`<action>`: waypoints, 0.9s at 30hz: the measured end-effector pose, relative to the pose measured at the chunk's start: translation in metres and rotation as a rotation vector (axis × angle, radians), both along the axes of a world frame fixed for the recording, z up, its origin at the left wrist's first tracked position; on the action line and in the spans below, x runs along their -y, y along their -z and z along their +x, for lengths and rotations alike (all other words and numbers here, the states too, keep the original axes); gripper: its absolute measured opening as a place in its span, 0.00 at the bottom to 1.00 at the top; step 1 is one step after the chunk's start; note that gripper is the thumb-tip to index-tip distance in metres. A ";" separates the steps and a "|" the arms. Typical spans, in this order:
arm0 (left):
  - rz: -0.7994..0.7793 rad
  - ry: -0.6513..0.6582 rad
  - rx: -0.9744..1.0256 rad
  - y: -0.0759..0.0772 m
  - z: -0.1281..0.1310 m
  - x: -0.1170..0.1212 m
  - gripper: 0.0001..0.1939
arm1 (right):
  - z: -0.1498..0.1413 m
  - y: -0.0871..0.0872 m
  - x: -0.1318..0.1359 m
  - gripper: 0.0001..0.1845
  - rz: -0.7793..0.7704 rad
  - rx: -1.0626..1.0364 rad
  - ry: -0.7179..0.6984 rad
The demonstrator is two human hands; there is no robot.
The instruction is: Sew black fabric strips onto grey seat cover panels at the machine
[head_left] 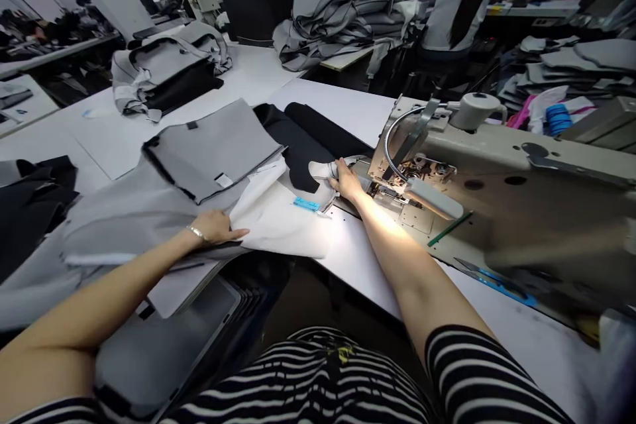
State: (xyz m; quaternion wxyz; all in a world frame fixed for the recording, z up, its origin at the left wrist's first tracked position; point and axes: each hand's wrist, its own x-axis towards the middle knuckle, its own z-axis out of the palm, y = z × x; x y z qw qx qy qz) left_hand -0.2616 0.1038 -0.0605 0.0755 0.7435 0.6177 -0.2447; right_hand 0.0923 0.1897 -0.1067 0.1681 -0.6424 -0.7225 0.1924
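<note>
My left hand (217, 226), a bracelet at its wrist, grips the near edge of a grey fabric piece with a white underside (278, 225). Its thumb lies on the white side and the other fingers are partly hidden. Up beside the sewing machine (422, 172), my right hand (346, 182) is closed on the far end of the same fabric, left of the needle area. A bright blue strip (307, 203) lies on the white side. Black fabric (303, 146) is spread behind it, and a grey padded panel (213, 146) rests to the left.
On the machine bed lie a green stick (450, 228) and blue-handled scissors (497, 281). A lamp (432, 197) hangs close over the needle area. A grey bundle (169, 66) and stacked grey pieces (348, 13) stand farther back. Another person (454, 6) sits beyond, facing away.
</note>
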 end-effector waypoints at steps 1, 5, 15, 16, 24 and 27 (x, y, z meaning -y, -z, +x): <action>0.007 -0.007 -0.013 0.000 0.003 0.008 0.45 | -0.001 -0.001 -0.002 0.33 -0.001 -0.002 -0.003; 0.089 -0.050 -0.065 -0.006 0.008 0.018 0.42 | -0.010 -0.018 0.001 0.32 -0.029 -0.021 0.057; 0.338 0.474 0.372 -0.023 0.088 -0.033 0.14 | -0.052 -0.071 0.149 0.18 0.025 0.221 -0.440; 0.275 0.536 0.373 -0.017 0.102 -0.043 0.13 | -0.057 -0.069 0.160 0.18 0.020 0.258 -0.474; 0.311 0.435 0.256 0.015 0.135 -0.111 0.25 | -0.074 -0.039 0.190 0.26 0.048 0.416 -0.525; 0.247 0.409 0.286 0.017 0.128 -0.115 0.26 | -0.081 -0.037 0.203 0.27 0.090 0.454 -0.527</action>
